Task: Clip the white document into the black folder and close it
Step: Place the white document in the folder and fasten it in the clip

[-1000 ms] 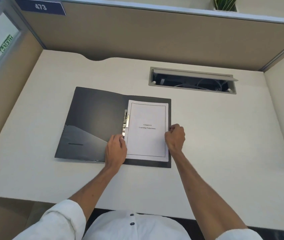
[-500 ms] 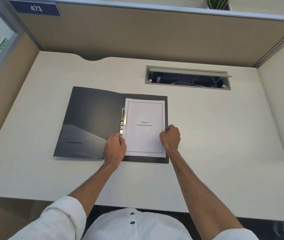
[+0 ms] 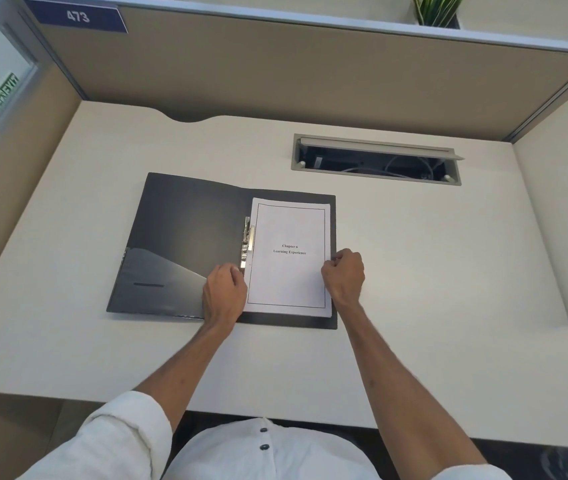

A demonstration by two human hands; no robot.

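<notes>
The black folder point(image 3: 185, 237) lies open flat on the desk. On its right half rests the white document point(image 3: 289, 258), printed "Chapter 6 Learning Experience". A metal clip point(image 3: 246, 242) runs along the spine beside the paper's left edge. My left hand point(image 3: 225, 294) sits at the document's lower left edge, just below the clip, fingers curled at the paper. My right hand point(image 3: 343, 277) is curled into a fist at the document's right edge, pinching the paper's border.
A recessed cable tray point(image 3: 376, 161) with its lid up is set into the desk behind and right of the folder. Beige partition walls point(image 3: 275, 71) enclose the desk on three sides. A plant point(image 3: 436, 8) stands beyond the back partition.
Both hands stay at the document's edges. The camera view has shifted slightly; the document and folder have not visibly moved.
</notes>
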